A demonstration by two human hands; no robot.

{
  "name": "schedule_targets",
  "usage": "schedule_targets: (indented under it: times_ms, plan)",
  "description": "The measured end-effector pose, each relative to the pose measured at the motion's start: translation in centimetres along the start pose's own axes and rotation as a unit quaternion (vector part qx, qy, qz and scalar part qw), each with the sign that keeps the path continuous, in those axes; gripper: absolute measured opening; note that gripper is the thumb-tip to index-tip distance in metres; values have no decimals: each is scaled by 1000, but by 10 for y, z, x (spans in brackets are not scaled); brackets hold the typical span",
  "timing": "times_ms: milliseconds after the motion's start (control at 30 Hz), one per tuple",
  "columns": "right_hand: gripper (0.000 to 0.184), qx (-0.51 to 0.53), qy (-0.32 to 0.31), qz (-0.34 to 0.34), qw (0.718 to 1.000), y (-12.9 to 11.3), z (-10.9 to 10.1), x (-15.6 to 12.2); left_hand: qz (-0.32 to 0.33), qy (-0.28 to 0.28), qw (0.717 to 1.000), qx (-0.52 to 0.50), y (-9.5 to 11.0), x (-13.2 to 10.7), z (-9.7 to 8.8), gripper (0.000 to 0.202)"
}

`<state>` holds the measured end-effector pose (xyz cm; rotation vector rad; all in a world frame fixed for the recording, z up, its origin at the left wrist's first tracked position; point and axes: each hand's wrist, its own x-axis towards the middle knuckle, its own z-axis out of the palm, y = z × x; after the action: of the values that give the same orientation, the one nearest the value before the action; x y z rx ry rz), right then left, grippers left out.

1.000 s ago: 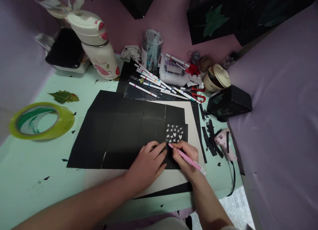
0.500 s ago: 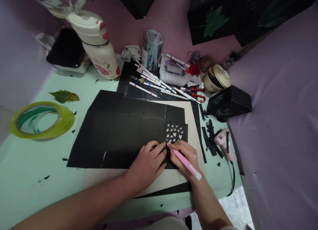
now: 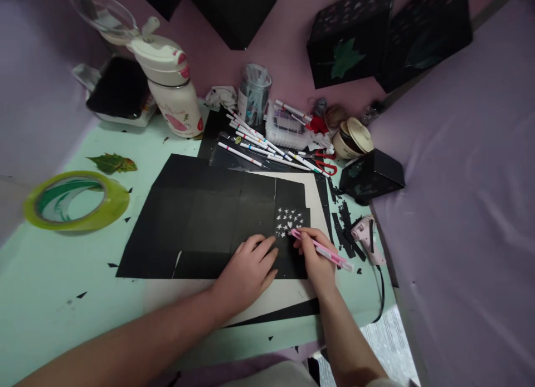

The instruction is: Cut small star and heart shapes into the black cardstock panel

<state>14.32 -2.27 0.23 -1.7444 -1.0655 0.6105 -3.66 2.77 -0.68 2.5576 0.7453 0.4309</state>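
Pink craft knife (image 3: 324, 250) at work on black card (image 3: 196, 220)

The right hand (image 3: 316, 263) has its grip closed round the knife, long axis slanting down-right, tip at the star-and-heart cut-outs (image 3: 288, 223) just beyond the fingers. The left hand (image 3: 251, 271) (empty, fingers spread) presses flat on the card beside it, near the worktop's (image 3: 50, 289) right edge.

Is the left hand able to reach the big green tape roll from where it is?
Probably yes. The left hand lies flat on the black paper, and only flat paper and bare table lie between it and the tape roll. The right hand holds the pink cutter.
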Motion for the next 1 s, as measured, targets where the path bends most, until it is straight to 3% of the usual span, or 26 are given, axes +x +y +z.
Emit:
schedule_targets:
  times_ms: [167, 333, 500, 1000]
  plan:
    - [13, -3, 31, 24, 999, -7, 7, -16, 21, 7, 1000, 15, 2, -2, 5, 36]
    - [11, -69, 58, -20, 996, -4, 22, -27, 27, -10, 999, 41, 6, -4, 4, 41]
    - [10, -89, 60, -57, 993, -2, 27, -27, 20, -26, 998, 45, 6, -3, -2, 41]
    - [10, -117, 37, -60, 991, -9, 35, -26, -13, -16, 1000, -8, 3, -2, -5, 30]
